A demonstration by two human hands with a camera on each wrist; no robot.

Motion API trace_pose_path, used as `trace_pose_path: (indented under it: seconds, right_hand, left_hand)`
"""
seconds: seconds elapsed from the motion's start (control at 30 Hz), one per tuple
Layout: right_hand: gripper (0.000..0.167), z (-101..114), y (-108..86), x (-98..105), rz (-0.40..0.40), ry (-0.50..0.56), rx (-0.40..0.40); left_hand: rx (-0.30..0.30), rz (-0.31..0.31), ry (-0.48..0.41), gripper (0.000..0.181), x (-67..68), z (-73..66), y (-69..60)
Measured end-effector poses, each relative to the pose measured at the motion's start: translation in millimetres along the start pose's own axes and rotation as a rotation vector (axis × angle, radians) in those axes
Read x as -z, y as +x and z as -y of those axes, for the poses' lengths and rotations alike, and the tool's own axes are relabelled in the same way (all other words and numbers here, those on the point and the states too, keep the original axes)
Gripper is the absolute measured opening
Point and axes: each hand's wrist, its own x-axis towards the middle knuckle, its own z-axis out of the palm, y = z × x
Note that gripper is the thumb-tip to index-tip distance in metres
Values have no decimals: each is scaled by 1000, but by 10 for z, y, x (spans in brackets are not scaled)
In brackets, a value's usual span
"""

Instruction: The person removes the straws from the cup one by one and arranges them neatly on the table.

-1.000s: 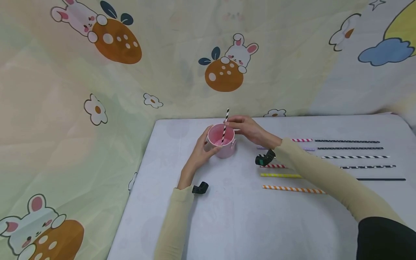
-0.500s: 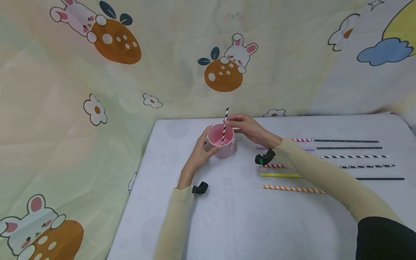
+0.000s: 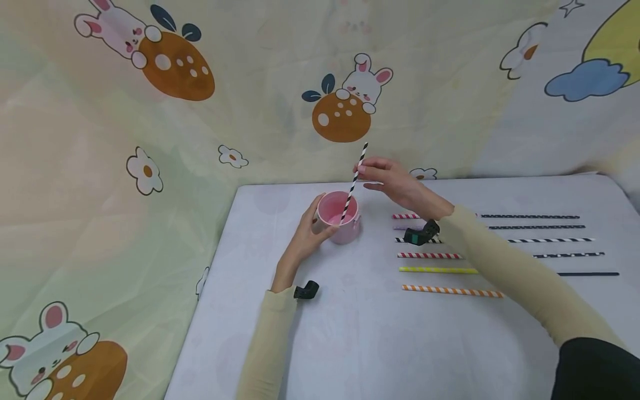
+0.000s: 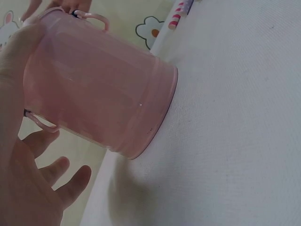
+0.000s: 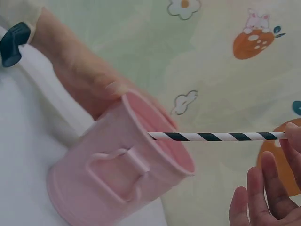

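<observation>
My left hand (image 3: 306,232) holds a small pink bucket (image 3: 345,234) at its rim, thumb on the near side. In the left wrist view the bucket (image 4: 103,84) has a smooth wall and small looped handles; three fingers of the left hand (image 4: 40,174) spread beside it. My right hand (image 3: 395,180) pinches a black-and-white striped straw (image 3: 357,175) between thumb and index finger. The straw leans to the right, its lower part inside the bucket. In the right wrist view the straw (image 5: 211,136) crosses the rim, and the right hand's (image 5: 277,188) other fingers stand apart from it.
Two columns of straws lie on the white table (image 3: 380,333) at the right, partly behind the right forearm. Among them are a yellow straw (image 3: 437,270), an orange striped straw (image 3: 450,291) and a black straw (image 3: 590,274). A patterned cloth (image 3: 270,111) hangs behind.
My right hand has moved up and to the right, drawing the straw higher and tilting it further right. The left hand and bucket stay nearly where they were.
</observation>
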Motion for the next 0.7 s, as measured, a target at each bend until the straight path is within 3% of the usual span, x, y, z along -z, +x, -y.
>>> trace_pose_path:
  seconds: [0.4,0.6,0.7]
  right_hand:
    - [14,381,-319,305,-36,150,67]
    - [16,477,-660,505,-11,70,124]
    - [22,504,-873,591,-13,-86,142]
  left_hand:
    - [1,-3,5,90,12,6,-11]
    - [-7,0,2,93,9,9,-4]
    - [0,-4,6,95,9,5,-5]
